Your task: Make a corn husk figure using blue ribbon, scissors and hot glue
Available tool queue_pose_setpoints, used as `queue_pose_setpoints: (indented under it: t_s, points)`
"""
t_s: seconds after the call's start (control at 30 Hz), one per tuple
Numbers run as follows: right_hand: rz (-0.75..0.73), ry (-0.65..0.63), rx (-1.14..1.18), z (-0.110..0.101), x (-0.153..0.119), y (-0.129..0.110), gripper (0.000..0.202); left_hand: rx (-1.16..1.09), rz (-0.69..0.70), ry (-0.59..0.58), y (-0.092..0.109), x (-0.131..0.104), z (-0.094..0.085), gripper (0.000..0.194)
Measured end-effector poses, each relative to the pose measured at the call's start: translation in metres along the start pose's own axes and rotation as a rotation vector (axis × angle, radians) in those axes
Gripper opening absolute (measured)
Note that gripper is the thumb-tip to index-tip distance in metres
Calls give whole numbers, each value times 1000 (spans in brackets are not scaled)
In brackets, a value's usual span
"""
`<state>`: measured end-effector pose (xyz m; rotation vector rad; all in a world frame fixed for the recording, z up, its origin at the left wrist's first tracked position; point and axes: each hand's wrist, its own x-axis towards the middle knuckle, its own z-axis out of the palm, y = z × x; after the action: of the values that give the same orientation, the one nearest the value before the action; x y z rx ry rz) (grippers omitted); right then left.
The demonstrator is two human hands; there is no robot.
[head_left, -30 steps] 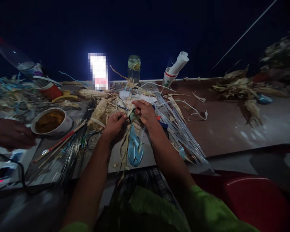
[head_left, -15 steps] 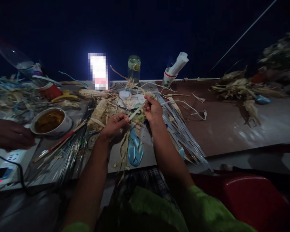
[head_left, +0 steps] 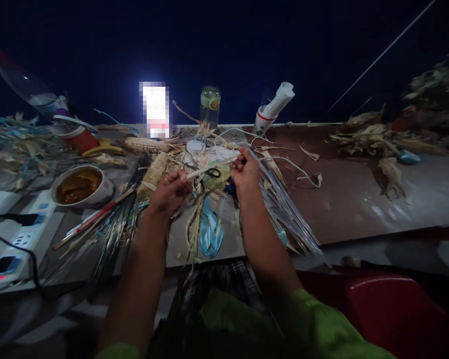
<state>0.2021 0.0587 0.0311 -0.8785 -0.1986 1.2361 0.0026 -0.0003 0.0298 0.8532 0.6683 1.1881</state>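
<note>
A pale flat strip (head_left: 205, 170) is stretched between my two hands above the table's middle. My left hand (head_left: 172, 189) pinches its left end, and my right hand (head_left: 245, 169) pinches the right end, slightly higher. Beneath the strip lie black-handled scissors (head_left: 214, 173), partly covered, on a yellowish-green bundle (head_left: 219, 182). A looped light blue ribbon (head_left: 210, 229) lies nearer to me, between my forearms. Dry husk pieces are scattered around both hands.
On the left are a bowl of brown liquid (head_left: 78, 187), a power strip (head_left: 24, 239), sticks and a corn cob (head_left: 147, 145). Behind stand a lit screen (head_left: 156, 109) and a bottle (head_left: 210, 107). Clear rods (head_left: 292, 214) and a white cable (head_left: 301, 172) lie right.
My hands have moved apart, so more of the pale strip shows between them. Another person's hand, beside the bowl at the left before, is out of view.
</note>
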Motion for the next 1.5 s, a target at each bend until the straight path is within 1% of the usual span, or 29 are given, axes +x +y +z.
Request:
queue_pose_setpoints:
  t_s: [0.1, 0.17, 0.2, 0.27, 0.3, 0.33, 0.37, 0.43, 0.5, 0.6, 0.67, 0.77, 0.83, 0.9, 1.0, 1.1, 1.2, 1.33, 1.43, 1.5]
  points:
    - [-116, 40, -114, -2, 4, 1, 22, -129, 74, 106, 5, 2, -2, 25]
    - [-260, -5, -333, -2, 4, 6, 26, -152, 129, 214, 4, 6, -5, 24]
    - [-343, -66, -495, -1, 2, 11, 25, -136, 135, 257, 3, 9, -6, 23]
    - [-505, -234, -890, 2, -6, 20, 16, -58, 139, 311, -3, 13, -8, 22]
    - [-563, -327, -1103, 3, -11, 24, 13, -7, 137, 342, -5, 15, -8, 20]
    - [-596, -408, -1309, 4, -16, 28, 16, 42, 142, 380, -8, 16, -8, 19]
    - [-603, -468, -1494, 5, -22, 32, 19, 85, 152, 411, -10, 17, -7, 19]
    - [-576, -532, -1773, 6, -30, 36, 23, 144, 165, 446, -12, 17, -5, 20]
    - [-570, -532, -1927, 6, -35, 36, 26, 175, 151, 452, -13, 16, -2, 21]
    - [-585, -485, -2040, 6, -36, 34, 29, 211, 127, 438, -13, 16, -1, 21]
    - [-566, -482, -2089, 5, -35, 33, 31, 214, 137, 409, -14, 16, -1, 20]
    - [-557, -514, -2112, 4, -32, 34, 35, 195, 144, 366, -17, 17, -3, 19]
    - [-581, -536, -2096, 5, -31, 35, 38, 189, 134, 364, -17, 17, -2, 19]
    - [-621, -562, -2060, 6, -30, 34, 38, 176, 116, 392, -16, 16, -1, 21]
    - [-719, -595, -1948, 10, -32, 30, 33, 126, 95, 469, -13, 15, 0, 25]
    - [-821, -572, -1775, 12, -33, 27, 32, 58, 105, 517, -10, 15, 1, 27]
    - [-872, -526, -1608, 12, -33, 28, 33, 21, 105, 481, -10, 14, 2, 30]
    - [-894, -510, -1446, 13, -35, 35, 31, 1, 73, 416, -13, 15, 4, 35]
    - [-929, -482, -1377, 14, -38, 40, 31, 1, 59, 416, -15, 17, 3, 39]
    - [-952, -504, -1376, 15, -40, 43, 30, -6, 48, 425, -16, 17, 2, 38]
